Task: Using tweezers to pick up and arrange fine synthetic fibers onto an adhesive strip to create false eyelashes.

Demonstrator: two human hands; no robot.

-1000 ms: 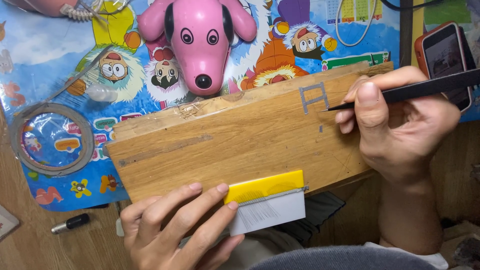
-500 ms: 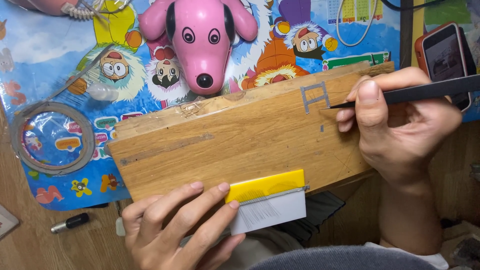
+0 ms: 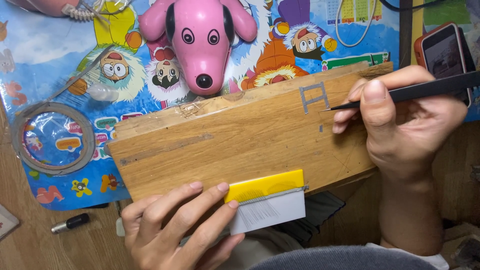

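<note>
The wooden board (image 3: pixel 240 145) lies slantwise across the cartoon-printed mat (image 3: pixel 55 65), a pink toy dog (image 3: pixel 200 40) at its far edge; near the board's far right corner sits a small grey figure (image 3: pixel 313 98) of thin strips (three bars look placed, and a stray grey fleck lies just below, though it is too small to be sure what it is). The right hand (image 3: pixel 405 125) pinches black tweezers (image 3: pixel 400 95) shut, tip just right of the figure; the left hand (image 3: pixel 175 230) holds a yellow-and-white card (image 3: pixel 267 202) against the near edge, fingers closed round it.
</note>
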